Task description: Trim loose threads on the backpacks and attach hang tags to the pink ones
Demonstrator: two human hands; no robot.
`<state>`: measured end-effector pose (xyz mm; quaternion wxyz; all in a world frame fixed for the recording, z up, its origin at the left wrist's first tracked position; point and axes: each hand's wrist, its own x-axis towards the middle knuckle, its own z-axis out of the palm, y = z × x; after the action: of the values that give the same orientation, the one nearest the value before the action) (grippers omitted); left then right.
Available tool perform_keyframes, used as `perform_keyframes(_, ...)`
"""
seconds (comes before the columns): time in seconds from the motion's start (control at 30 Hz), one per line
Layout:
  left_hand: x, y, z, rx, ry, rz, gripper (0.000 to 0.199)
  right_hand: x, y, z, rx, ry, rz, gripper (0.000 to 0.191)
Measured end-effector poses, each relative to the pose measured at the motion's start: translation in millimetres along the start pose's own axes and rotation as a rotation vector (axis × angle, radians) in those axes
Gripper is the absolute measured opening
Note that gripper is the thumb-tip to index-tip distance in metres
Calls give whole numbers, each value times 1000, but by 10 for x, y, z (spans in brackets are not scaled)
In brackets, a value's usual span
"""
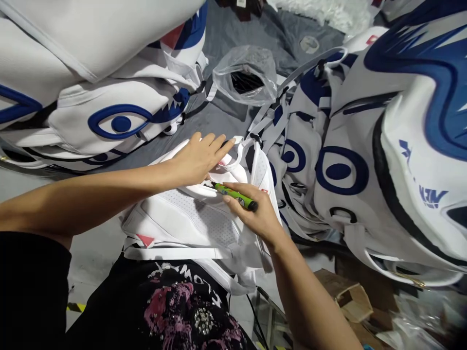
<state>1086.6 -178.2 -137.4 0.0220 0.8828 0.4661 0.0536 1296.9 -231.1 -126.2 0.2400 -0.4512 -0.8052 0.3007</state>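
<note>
A white backpack [204, 214] with perforated padding and a small red patch lies in front of me, against my lap. My right hand [255, 206] grips a green marker pen [235, 195] with a black end. Its dark tip points left and meets the white fabric just below my left thumb; any mark there is too small to make out. Across the upper part of the backpack rests my left hand [204, 158], back upward, its fingers bent over the material and its thumb close to the pen tip. White straps and a loop lie beside its fingers.
White-and-blue bags with eye designs [120, 121] are piled at the left, and more bags [343, 170] stand at the right. Behind my hands an open clear plastic bag [244, 78] holds black pieces. A cardboard box [346, 296] sits low at the right.
</note>
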Motion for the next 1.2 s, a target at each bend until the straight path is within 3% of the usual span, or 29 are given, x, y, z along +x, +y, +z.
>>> perform_keyframes(0.3,14,9,-77,100,-65,-21,88,97,-170,-50,-313,-186,50,28)
perform_keyframes(0.47,34,-17,-117,63,-104,0,77,61,-168,-95,-255,-180,46,28)
perform_keyframes(0.7,47,-43,-158,15,-113,10,67,95,-218,105,-178,-126,42,33)
perform_keyframes(1.2,27,-58,-173,-53,-96,10,65,111,-284,180,-229,-70,117,35)
